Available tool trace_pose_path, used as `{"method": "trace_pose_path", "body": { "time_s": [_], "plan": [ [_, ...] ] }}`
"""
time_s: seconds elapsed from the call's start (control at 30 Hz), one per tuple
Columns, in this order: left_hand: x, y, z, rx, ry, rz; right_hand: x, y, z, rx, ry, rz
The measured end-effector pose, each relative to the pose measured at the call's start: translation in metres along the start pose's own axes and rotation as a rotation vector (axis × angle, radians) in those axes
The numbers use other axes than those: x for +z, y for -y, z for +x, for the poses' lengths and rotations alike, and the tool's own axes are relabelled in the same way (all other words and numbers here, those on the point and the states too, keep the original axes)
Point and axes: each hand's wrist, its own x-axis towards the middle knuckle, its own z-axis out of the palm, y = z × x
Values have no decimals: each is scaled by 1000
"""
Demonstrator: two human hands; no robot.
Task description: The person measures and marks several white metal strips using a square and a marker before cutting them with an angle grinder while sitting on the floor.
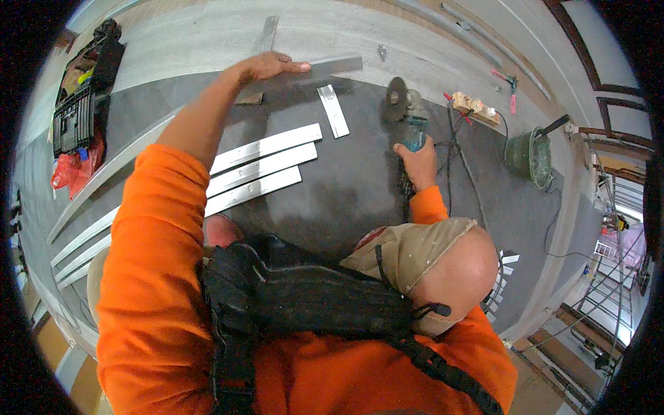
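My left hand (pixel 271 66) reaches out to the far side, its fingers closed on a flat grey metal strip (pixel 340 65). The strip's free end points right, and the hand hides its other end. My right hand (pixel 418 163) is wrapped round the body of a teal and grey angle grinder (pixel 413 119). The grinder's round disc (pixel 396 99) faces the far side, a short way right of the strip and apart from it. Between my hands lies a short silver metal piece (pixel 333 112). Nearer, several long silver strips (pixel 277 166) lie side by side under my left arm.
A wooden block with a power outlet (pixel 476 109) and cables lies right of the grinder. Beyond it are a dark bucket (pixel 529 158) and a red-handled tool (pixel 512 86). A black toolbox (pixel 73 124) and a red bag (pixel 77 166) sit at far left. My knee (pixel 456 266) is close by.
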Motion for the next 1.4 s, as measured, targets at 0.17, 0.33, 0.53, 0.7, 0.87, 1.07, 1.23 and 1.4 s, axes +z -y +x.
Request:
{"method": "trace_pose_path", "body": {
  "time_s": [0.17,0.33,0.53,0.7,0.87,1.07,1.23,1.4],
  "plan": [
    [-34,-20,23,96,-115,401,-23,-48,8,109,-30,221],
    [-17,14,4,196,-410,588,-33,-28,-6,138,-10,220],
    [56,-3,-42,98,691,630,-10,-87,10,23,-34,234],
    [75,14,-82,236,432,462,-13,-70,2,56,-52,141],
    [69,-14,-91,304,348,543,-26,-49,-9,77,-7,218],
    [88,-58,-69,397,-9,439,-31,-43,-12,55,47,325],
    [114,-64,-56,300,-10,445,-39,-19,-16,25,75,175],
    [108,-54,-56,189,172,467,-32,-28,-16,-37,164,55]
  ]
}}
